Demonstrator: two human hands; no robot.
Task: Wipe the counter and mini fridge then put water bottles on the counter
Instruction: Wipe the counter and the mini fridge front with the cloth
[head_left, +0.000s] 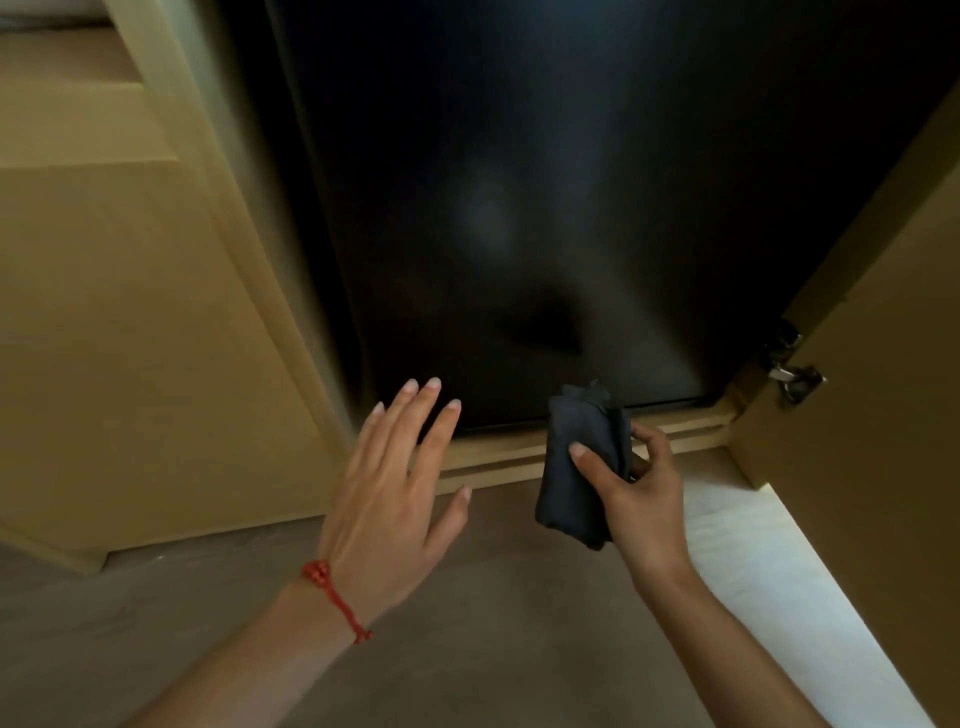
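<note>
— Pale wood is seen at the far left, is it not?

— Yes, a light wooden cabinet panel (119, 312) is shown there, standing on the brown floor (493, 613).

— And what is found next to it?

— The left hand (387, 499) is held flat with its fingers spread wide, nothing being gripped; a red string bracelet (332, 592) is worn at the wrist. Whether the fingertips are pressed against the fridge cannot be told.

— Where is the mini fridge placed?

— The black mini fridge (519, 208) is set inside the cabinet recess, its door shut, above a wooden ledge (498, 457).

— And the cloth?

— A dark folded cloth (576, 467) is clasped between thumb and fingers of the right hand (641, 488), near the fridge door's lower edge. An open cabinet door (883, 415) with a metal hinge (795, 379) is seen at the right.
</note>
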